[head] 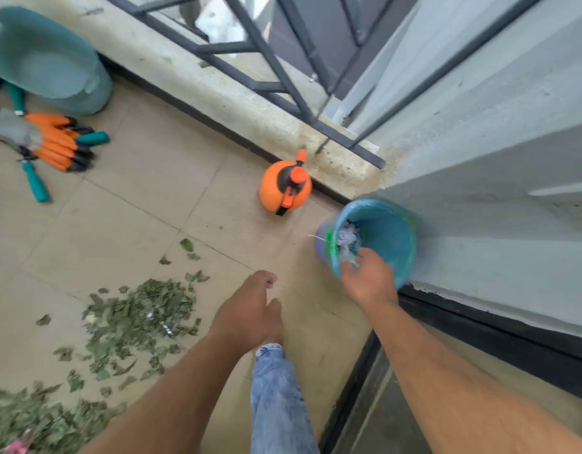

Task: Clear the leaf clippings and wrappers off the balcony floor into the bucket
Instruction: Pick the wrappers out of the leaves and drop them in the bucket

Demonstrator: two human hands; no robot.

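A blue bucket [386,231] stands against the wall at the right, with crumpled pale wrappers [348,235] inside near its left rim. My right hand [368,278] reaches over the bucket's near rim, fingers down at the wrappers; whether it grips them I cannot tell. My left hand [250,311] hovers above the floor left of the bucket, fingers loosely curled, holding nothing. Green leaf clippings [135,317] lie in a pile on the tan tiles at the lower left, with a small shiny wrapper [167,329] among them. More clippings [27,417] fill the bottom left corner.
An orange pressure sprayer [284,188] stands by the raised ledge. Orange gloves [55,142] and teal-handled shears [35,181] lie at the left, below a teal tub [50,65]. A dark railing [270,67] runs along the ledge. My jeans leg [276,398] shows at the bottom centre.
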